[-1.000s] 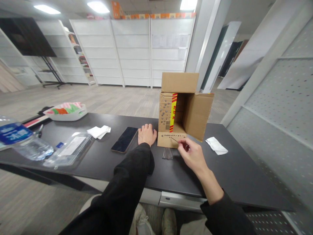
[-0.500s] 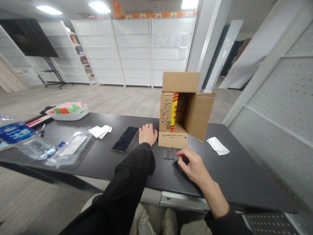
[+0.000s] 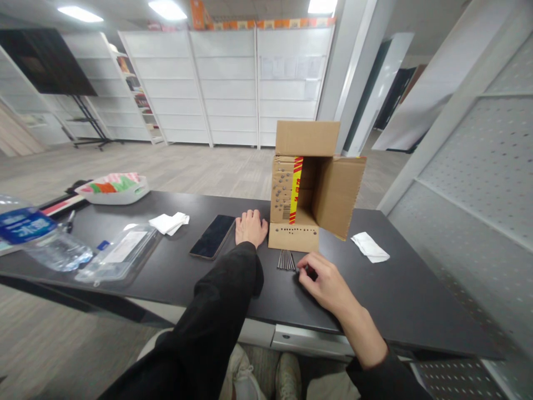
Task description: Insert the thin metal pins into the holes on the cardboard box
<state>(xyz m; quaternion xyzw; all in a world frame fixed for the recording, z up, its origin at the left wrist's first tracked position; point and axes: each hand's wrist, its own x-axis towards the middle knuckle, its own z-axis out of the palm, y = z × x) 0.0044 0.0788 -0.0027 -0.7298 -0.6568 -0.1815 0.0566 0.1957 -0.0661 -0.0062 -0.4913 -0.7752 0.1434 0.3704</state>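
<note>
My left hand (image 3: 251, 228) lies palm down on the dark table, fingers stretched out, between a smartphone (image 3: 212, 237) and an upright cardboard box (image 3: 284, 189). At the table's near side my right hand (image 3: 322, 278) is curled, thumb and fingers pinched at the right end of a row of nails (image 3: 285, 260). The end nail is at those fingertips, partly hidden by them. Several thin metal nails lie side by side, just in front of the box's lower flap (image 3: 293, 238). This flap has a line of small holes, and grey round spots mark the box front.
On the left are a water bottle (image 3: 39, 233), a clear plastic case (image 3: 120, 254), folded tissues (image 3: 170, 223) and a white basket (image 3: 114, 191) with colourful packets. Another tissue (image 3: 370, 247) lies right of the box. A perforated panel (image 3: 470, 183) borders the table's right.
The nail slanting up from my right fingertips has come down beside the row's right end. My right hand has shifted slightly left; the left hand stays flat.
</note>
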